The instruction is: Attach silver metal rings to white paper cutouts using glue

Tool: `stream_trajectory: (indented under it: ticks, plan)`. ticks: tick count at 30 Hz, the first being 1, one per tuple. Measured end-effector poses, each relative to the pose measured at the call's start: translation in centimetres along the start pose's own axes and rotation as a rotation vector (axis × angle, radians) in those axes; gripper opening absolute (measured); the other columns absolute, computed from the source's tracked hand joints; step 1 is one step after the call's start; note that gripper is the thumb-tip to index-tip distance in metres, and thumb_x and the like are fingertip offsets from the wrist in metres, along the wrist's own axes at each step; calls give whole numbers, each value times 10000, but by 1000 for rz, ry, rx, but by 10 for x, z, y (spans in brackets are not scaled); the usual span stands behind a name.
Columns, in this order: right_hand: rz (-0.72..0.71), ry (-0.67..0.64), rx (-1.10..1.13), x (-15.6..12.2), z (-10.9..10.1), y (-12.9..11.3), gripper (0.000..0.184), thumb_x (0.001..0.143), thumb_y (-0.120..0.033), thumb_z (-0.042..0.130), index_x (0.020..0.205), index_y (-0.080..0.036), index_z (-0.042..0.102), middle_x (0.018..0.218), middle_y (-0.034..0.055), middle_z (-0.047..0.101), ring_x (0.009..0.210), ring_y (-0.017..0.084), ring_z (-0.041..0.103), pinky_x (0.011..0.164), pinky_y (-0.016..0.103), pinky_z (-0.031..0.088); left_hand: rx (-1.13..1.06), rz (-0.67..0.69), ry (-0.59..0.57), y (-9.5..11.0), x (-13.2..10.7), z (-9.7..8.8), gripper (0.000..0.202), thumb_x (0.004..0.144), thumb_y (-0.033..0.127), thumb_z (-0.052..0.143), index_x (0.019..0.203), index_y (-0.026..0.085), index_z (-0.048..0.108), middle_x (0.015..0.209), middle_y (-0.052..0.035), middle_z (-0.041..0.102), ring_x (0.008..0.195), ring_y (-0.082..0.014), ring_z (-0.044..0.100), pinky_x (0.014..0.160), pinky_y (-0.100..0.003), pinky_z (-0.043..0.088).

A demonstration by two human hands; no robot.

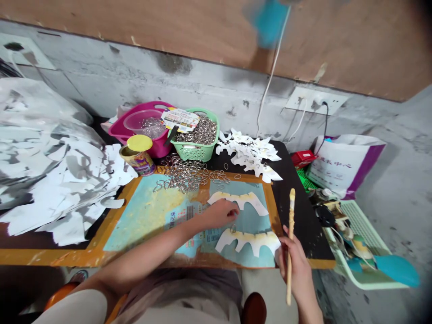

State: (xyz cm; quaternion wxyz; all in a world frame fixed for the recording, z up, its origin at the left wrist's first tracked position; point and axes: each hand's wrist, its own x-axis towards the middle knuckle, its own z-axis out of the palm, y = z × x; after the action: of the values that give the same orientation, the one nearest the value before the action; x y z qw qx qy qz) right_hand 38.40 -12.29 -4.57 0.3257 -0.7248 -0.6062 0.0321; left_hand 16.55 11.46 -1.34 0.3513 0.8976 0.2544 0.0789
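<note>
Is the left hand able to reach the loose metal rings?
Probably yes: the left hand sits on the printed mat just below the loose metal rings, with only bare mat between; the white paper cutout lies off to its right.

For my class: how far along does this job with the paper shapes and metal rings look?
Done: a stack of white paper cutouts lies beyond the mat. In hand: the right hand grips a wooden stick beside one cutout, and the left hand is near another. Left: many metal rings remain in a green basket.
</note>
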Motion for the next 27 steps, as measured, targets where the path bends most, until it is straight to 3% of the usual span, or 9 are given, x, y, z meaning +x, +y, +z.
stream_trajectory:
  ticks: [5, 9, 11, 14, 20, 24, 27]
  plan:
    - [25, -26, -31, 3, 3, 6, 236, 977, -282, 476, 1189, -227, 564, 1432, 172, 536, 1284, 323, 590, 945, 451, 559, 169, -197, 223, -25, 13, -23, 244, 934, 112, 490, 955, 138, 732, 1010, -128, 729, 939, -247, 682, 856, -348, 511]
    - [44, 40, -25, 2, -1, 2, 225, 967, -280, 487, 1164, -217, 574, 1410, 164, 559, 1263, 316, 603, 946, 438, 550, 249, -255, 198, -45, 27, -37, 125, 921, 162, 618, 1001, 139, 711, 1018, -103, 724, 978, -239, 680, 908, -384, 529]
    - [48, 83, -34, 2, -3, 1, 214, 965, -270, 487, 1148, -211, 580, 1408, 163, 567, 1247, 311, 615, 945, 430, 545, 273, -266, 157, -49, 33, -40, 182, 943, 258, 648, 1079, 142, 680, 1058, -82, 708, 979, -223, 677, 898, -415, 551]
    - [50, 151, -46, 2, -6, 1, 192, 965, -267, 500, 1116, -204, 599, 1378, 154, 600, 1189, 303, 651, 924, 412, 549, 297, -292, 105, -49, 40, -41, 287, 970, 345, 627, 1185, 155, 631, 1173, -82, 666, 1008, -220, 668, 877, -439, 575]
    - [30, 223, -40, 2, -7, 0, 180, 961, -241, 533, 1104, -197, 635, 1310, 145, 652, 1110, 282, 690, 889, 383, 557, 290, -312, 65, -48, 46, -46, 300, 967, 344, 632, 1202, 158, 625, 1216, -91, 648, 1031, -227, 660, 882, -442, 575]
    - [31, 235, -18, 1, -5, -2, 185, 960, -231, 539, 1112, -194, 637, 1302, 150, 655, 1122, 287, 686, 906, 390, 559, 215, -288, 97, -43, 46, -55, 180, 924, 199, 640, 1087, 144, 689, 992, -74, 723, 979, -239, 685, 894, -406, 545]
    - [38, 229, -9, -2, -2, 0, 189, 951, -217, 546, 1117, -194, 632, 1302, 152, 654, 1132, 288, 680, 912, 391, 557, 98, -248, 114, -27, 40, -52, 294, 885, 128, 605, 1162, 173, 692, 894, -47, 749, 902, -214, 709, 844, -312, 535]
